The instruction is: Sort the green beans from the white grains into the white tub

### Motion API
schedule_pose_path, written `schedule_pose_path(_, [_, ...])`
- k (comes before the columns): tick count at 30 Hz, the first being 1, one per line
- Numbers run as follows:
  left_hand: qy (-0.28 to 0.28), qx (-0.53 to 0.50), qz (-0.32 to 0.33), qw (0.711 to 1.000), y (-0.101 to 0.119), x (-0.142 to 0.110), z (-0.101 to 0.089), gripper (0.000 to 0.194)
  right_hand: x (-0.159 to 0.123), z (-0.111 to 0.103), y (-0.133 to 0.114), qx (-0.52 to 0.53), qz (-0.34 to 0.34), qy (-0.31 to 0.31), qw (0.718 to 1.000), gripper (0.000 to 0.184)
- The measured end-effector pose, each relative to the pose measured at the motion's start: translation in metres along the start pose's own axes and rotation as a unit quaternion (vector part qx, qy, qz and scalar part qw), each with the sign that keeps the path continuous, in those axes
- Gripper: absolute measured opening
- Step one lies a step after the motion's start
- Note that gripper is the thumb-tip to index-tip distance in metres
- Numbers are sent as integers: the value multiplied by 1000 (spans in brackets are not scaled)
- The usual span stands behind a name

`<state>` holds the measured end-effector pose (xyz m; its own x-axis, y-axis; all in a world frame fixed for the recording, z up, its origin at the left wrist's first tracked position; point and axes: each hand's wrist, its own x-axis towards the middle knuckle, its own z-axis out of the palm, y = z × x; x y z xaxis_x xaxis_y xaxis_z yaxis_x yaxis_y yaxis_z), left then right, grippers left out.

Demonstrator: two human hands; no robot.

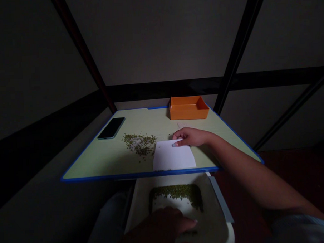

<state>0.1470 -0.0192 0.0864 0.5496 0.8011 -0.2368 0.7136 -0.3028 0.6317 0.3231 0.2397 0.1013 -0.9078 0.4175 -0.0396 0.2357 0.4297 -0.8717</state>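
Note:
On the table, my right hand is closed on a white sheet of paper, thumb on top and fingers curled at its far edge. The sheet lies near the front edge, with a few loose grains on it. To its left is a scattered patch of small green grains that look like mung beans. Below the tabletop, my left hand reaches into a pale tray with its fingers apart, seemingly holding nothing; it is dim there. More green grains are banked along the tray's far side.
An orange open box stands at the table's back right. A phone lies at the left side. The pale tabletop has a blue rim, and walls stand close behind and on the left.

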Motion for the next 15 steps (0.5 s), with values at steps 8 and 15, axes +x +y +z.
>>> schedule_pose_path(8, [-93, 12, -62, 994, 4, 13, -4, 51, 1, -2, 0, 6, 12, -3, 1000, 29])
schedule_pose_path(15, [-80, 19, -90, 993, 7, 16, -3, 52, 1, -2, 1, 5, 9, -11, 1000, 26])
